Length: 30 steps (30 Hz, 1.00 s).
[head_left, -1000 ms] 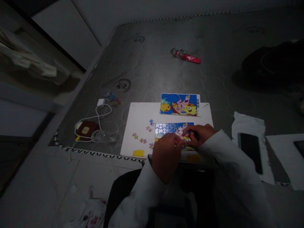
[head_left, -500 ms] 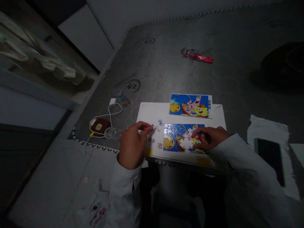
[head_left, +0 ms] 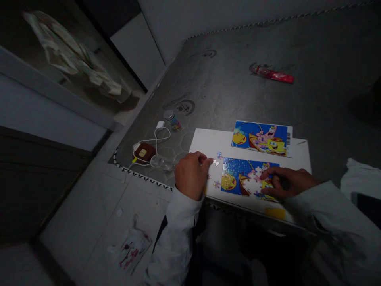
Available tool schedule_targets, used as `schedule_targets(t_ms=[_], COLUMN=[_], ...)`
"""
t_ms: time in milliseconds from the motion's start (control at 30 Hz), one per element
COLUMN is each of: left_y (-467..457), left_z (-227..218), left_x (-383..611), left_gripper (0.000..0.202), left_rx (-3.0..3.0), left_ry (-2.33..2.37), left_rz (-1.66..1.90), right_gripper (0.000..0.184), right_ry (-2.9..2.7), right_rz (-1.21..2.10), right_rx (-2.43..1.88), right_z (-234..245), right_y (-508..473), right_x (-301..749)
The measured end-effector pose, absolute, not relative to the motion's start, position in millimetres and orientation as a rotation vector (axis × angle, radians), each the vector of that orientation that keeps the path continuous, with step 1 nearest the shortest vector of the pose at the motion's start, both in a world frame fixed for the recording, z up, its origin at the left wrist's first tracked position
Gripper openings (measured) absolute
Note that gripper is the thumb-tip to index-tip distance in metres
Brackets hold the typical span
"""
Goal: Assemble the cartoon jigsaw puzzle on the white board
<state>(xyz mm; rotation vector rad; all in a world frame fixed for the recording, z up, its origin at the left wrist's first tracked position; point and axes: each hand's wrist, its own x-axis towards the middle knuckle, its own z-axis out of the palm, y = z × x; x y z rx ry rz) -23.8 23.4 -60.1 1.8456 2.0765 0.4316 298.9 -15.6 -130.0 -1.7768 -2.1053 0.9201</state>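
Note:
A partly assembled cartoon jigsaw puzzle [head_left: 238, 176] lies on a white board [head_left: 208, 143]. My right hand [head_left: 287, 182] rests on the puzzle's right part, fingers curled and pressed down on it. My left hand [head_left: 190, 174] is at the board's left edge, its fingertips pinched on a small loose puzzle piece [head_left: 215, 162]. Other loose pieces [head_left: 219, 154] lie on the board between my left hand and the puzzle. A printed reference picture [head_left: 262, 138] of the same cartoon lies at the board's far edge.
The board sits on a dark grey patterned mat [head_left: 238, 79]. To its left are a small jar [head_left: 172, 119], a white charger with cable [head_left: 159, 129], a dark red power bank [head_left: 143, 153] and a clear plastic item [head_left: 162, 162]. A red wrapper [head_left: 272, 74] lies farther back.
My left hand left the puzzle, moved left to the loose pieces and pinched one. My right hand stayed on the puzzle. The view swung left.

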Motion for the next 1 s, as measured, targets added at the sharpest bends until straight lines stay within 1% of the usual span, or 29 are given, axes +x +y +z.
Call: schedule_targets(t_ms=[133,267,333,467,567,600,733,900,1000], left_y=[20.9,20.7,20.3,19.5,19.9,20.2,20.9,18.4,15.7], left_z=[-61.3,-60.1,-60.4,-63.2,-64.8,-65.0,-64.1,-59.3,-55.5], left_x=[-8.2,-0.4,-0.2,-2.4,-3.6,-3.8,-2.7,6.2,14.8], left_gripper=[0.018,0.009,0.008,0.01,0.02,0.021,0.009,0.009,0.014], left_rx=[1.824,1.798,1.797,1.807,1.759,1.742,1.723,1.705,1.653], left_ry=[2.038,2.022,2.015,1.978,1.945,1.935,1.907,1.771,1.666], left_rz=[0.388,0.339,0.339,0.394,0.487,0.508,0.571,0.622,0.596], right_gripper=[0.032,0.035,0.033,0.028,0.029,0.03,0.029,0.026,0.026], right_ry=[-2.112,-2.114,-2.107,-2.108,-2.129,-2.133,-2.121,-2.096,-2.092], right_rz=[0.877,0.882,0.926,0.969,0.967,0.963,0.984,1.046,1.058], right_rx=[-1.775,-1.754,-1.763,-1.793,-1.799,-1.809,-1.819,-1.825,-1.823], right_z=[-133.9,-132.4,-129.5,-124.9,-125.1,-125.2,-120.0,-105.9,-103.2], right_y=[-16.7,-15.6,-14.4,-11.2,-8.8,-8.2,-7.3,-8.1,-8.9], right_x=[299.7,299.1,298.4,296.5,294.7,294.0,290.9,287.0,285.9])
